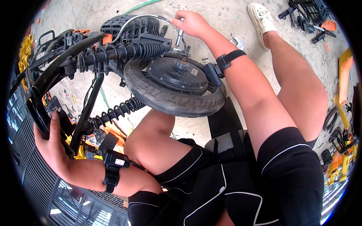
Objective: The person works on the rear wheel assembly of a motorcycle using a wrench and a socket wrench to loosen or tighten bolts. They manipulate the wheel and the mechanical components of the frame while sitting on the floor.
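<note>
A black wheel [151,88] with a treaded tyre and a dark hub motor [177,73] lies tilted between my knees, joined to a black frame. My right hand [193,25] is closed around the upper end of a silver socket wrench [180,38]. Its lower end stands by the swingarm end, close to the rusty axle [183,59]; their exact contact is unclear. My left hand [51,145] wraps round the black frame tube [37,109] at the left. Two black coil-spring shocks [118,112] run from frame to wheel. A cable [141,16] loops near my right hand.
Behind the frame lies another knobbly black tyre [128,25]. A silver metal piece [237,42] rests on the concrete floor near my pale clog [263,19]. Black parts [307,19] lie at the far right, with yellow and orange parts [343,79] along the right edge.
</note>
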`<state>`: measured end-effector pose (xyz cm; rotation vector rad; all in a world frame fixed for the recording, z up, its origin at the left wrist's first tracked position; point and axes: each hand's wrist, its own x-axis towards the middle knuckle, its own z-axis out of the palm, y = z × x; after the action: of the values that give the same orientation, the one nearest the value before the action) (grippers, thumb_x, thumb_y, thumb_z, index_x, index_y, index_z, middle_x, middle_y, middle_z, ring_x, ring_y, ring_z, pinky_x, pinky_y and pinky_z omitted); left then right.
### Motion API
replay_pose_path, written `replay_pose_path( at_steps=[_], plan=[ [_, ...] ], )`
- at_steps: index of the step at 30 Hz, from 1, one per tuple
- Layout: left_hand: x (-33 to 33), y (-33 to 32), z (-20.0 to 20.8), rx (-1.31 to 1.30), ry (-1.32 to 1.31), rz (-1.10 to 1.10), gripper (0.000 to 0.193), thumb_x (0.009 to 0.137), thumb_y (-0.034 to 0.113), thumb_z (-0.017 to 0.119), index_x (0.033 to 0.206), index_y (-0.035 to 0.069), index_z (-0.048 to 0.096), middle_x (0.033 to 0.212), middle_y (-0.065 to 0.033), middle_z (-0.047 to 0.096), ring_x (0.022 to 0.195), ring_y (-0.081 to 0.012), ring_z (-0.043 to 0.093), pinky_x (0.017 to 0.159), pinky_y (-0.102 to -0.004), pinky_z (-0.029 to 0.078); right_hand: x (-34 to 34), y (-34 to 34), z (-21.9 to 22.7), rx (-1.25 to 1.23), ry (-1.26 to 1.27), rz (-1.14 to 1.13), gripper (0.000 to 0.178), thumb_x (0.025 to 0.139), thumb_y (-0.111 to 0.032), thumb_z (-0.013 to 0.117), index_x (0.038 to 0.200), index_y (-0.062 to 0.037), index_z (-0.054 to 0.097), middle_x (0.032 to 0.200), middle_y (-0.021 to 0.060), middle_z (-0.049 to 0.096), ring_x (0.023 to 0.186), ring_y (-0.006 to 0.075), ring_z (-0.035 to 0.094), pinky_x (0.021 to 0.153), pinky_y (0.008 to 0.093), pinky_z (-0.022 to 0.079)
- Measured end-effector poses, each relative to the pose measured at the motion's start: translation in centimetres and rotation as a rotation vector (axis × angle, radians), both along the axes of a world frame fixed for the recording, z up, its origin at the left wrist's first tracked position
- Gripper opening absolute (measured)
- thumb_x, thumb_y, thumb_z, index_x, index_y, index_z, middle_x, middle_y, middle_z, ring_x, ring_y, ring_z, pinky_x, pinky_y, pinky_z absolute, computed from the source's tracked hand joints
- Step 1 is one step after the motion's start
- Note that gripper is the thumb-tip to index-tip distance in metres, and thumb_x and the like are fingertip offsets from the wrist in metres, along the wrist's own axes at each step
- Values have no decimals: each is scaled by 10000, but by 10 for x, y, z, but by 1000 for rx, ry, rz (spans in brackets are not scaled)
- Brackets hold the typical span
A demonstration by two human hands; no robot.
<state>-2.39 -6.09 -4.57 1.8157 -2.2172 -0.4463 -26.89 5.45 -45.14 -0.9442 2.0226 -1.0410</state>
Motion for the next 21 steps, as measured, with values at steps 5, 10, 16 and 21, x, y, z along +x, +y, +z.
replay_pose_path(
  at_steps=[5,10,16,21],
  plan=[
    [-15,21,-10,-27,90,107,481,871,181,737,1229,-67,532,887,-159,704,670,-212,715,550,-298,612,4,1,-17,-52,-127,-53,414,920,-470,618,983,-76,728,906,139,719,878,345,685,774,444,535],
    [-25,29,-12,-51,130,210,706,862,189,744,1401,-91,385,941,-205,700,695,-237,721,565,-316,616,-10,-12,20,538,48,164,337,898,-348,571,1052,-108,750,1039,117,739,983,321,696,822,425,549],
    [-21,29,-13,-69,85,198,800,848,235,764,1444,-91,341,956,-215,699,695,-244,721,558,-312,611,-8,-9,26,498,78,156,362,893,-367,565,1070,-113,753,1100,117,732,1019,306,690,849,426,550],
    [-18,23,-6,18,75,165,807,847,249,767,1450,-82,347,957,-216,700,684,-245,718,549,-312,613,1,-4,-8,3,-103,-79,415,886,-452,604,1020,-88,753,979,140,744,934,320,702,831,418,552]
  ],
)
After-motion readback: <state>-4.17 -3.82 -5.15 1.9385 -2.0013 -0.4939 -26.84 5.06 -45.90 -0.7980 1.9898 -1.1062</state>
